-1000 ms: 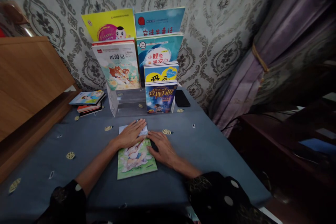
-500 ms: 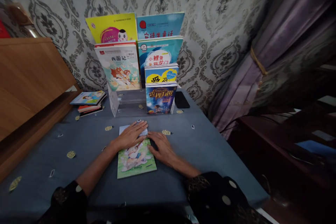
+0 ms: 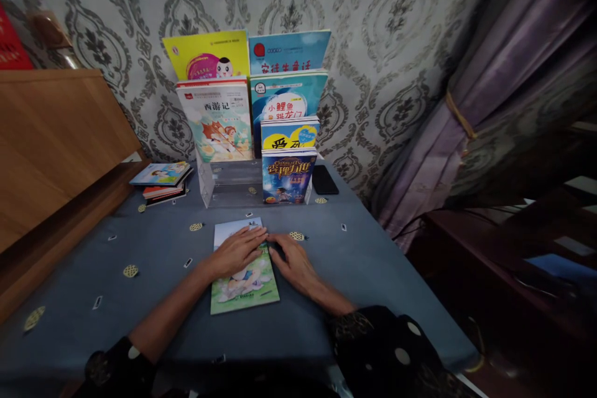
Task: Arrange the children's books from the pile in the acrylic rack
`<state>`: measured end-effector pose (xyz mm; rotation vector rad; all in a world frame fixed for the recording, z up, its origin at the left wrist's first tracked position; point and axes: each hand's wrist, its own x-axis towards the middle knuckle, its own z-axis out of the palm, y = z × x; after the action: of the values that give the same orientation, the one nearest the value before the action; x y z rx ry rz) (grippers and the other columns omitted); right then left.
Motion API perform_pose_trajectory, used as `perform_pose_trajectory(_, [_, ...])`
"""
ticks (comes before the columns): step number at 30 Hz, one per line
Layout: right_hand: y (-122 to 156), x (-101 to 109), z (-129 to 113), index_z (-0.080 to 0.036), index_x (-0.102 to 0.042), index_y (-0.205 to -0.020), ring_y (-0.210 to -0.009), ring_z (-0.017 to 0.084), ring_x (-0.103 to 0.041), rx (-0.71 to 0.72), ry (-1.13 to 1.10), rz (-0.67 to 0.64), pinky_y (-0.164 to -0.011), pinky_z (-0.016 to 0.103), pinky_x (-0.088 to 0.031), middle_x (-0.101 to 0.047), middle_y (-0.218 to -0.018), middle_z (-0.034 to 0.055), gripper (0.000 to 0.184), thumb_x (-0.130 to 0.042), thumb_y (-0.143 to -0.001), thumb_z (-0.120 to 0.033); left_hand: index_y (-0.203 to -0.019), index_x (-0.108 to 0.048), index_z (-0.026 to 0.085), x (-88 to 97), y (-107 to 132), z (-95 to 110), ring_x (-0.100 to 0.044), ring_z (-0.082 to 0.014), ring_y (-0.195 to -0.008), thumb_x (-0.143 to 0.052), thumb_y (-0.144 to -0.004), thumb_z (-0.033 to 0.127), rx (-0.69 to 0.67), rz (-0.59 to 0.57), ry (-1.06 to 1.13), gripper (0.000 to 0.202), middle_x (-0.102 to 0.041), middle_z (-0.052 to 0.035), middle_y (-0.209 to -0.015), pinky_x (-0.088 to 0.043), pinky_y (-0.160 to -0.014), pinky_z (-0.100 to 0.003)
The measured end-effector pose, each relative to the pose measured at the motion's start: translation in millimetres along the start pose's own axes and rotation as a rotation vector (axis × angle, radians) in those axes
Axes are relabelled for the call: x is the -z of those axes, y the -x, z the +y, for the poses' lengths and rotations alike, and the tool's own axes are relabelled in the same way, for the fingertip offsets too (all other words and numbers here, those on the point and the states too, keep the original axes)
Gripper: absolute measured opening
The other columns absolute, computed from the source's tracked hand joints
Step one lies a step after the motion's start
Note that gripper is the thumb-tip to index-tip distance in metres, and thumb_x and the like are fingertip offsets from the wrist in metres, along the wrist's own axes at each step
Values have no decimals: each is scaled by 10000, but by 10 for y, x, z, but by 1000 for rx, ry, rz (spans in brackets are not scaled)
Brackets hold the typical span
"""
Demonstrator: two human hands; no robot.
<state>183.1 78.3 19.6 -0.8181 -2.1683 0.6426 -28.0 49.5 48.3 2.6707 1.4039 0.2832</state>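
Note:
A thin green-covered picture book (image 3: 242, 289) lies flat on the blue-grey tablecloth (image 3: 140, 249) in front of me. My left hand (image 3: 237, 250) rests palm down on the book's upper half, fingers stretched out flat. Beside the book's right edge lies my right hand (image 3: 293, 261), fingers extended and touching the book's edge near the left hand's fingertips. Neither hand grips anything.
A clear stepped display stand (image 3: 228, 183) at the table's back holds several upright children's books (image 3: 289, 174). A small stack of books (image 3: 161, 180) lies at the left, a black phone (image 3: 324, 180) at the right. Wooden furniture (image 3: 51, 137) borders the left; purple curtains (image 3: 489, 74) hang right.
Both hands have slid a little towards me on the book, uncovering its top edge. The camera view has tilted slightly.

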Motion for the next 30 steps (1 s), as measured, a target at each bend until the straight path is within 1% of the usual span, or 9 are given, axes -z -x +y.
perform_pose_trajectory(4, [8, -11, 16, -179, -596, -1200, -1121, 247, -610, -6, 7, 12, -991, 448, -480, -675, -1165, 121, 299, -444, -951, -248, -1502, -344, 234, 19, 37, 67, -285, -162, -1459, -255, -1044, 437, 0, -23, -15, 509, -351, -50, -1564, -232, -1207, -401])
perform_pose_trajectory(8, [13, -2, 6, -193, -582, -1244, -1148, 239, -610, 31, 13, 18, -1007, 443, -481, -672, -1204, 117, 326, -429, -960, -242, -1522, -300, 258, 23, 82, 128, -287, -168, -1459, -280, -1041, 423, -6, -19, -13, 509, -353, -41, -1564, -235, -1205, -412])
perform_pose_trajectory(12, [17, 17, -22, -195, -579, -1254, -1171, 238, -604, 60, 8, 9, -1019, 449, -478, -665, -1236, 118, 330, -420, -969, -243, -1523, -295, 260, 10, 133, 181, -287, -178, -1460, -296, -1041, 405, -25, -17, -15, 504, -352, -48, -1567, -231, -1205, -426])
perform_pose_trajectory(19, [17, 14, -60, -203, -589, -1239, -1123, 225, -624, 59, 37, -21, -999, 421, -485, -685, -1188, 103, 316, -406, -992, -280, -1489, -369, 240, 61, 211, 306, -328, -202, -1445, -285, -1039, 425, -39, -43, -9, 494, -399, -63, -1544, -251, -1198, -439])
perform_pose_trajectory(22, [17, 22, -84, -202, -601, -1218, -1095, 224, -635, 40, 42, -28, -992, 412, -484, -696, -1159, 96, 314, -398, -1002, -305, -1495, -362, 219, 71, 244, 361, -311, -215, -1452, -284, -1037, 443, -40, -67, 4, 516, -404, -79, -1540, -252, -1196, -452])
perform_pose_trajectory(26, [24, 30, -91, -207, -599, -1215, -1113, 229, -625, 29, 27, -36, -1009, 421, -468, -693, -1165, 94, 319, -384, -1010, -321, -1502, -353, 198, 71, 294, 441, -300, -222, -1457, -294, -1035, 453, -34, -86, 7, 536, -386, -90, -1548, -225, -1208, -457])
perform_pose_trajectory(30, [33, 26, -67, -191, -589, -1227, -1134, 230, -613, 34, 27, -42, -1020, 421, -456, -686, -1177, 103, 323, -385, -1012, -319, -1523, -307, 226, 86, 361, 543, -291, -200, -1460, -298, -1039, 449, -67, -104, 23, 534, -358, -70, -1562, -196, -1221, -445])
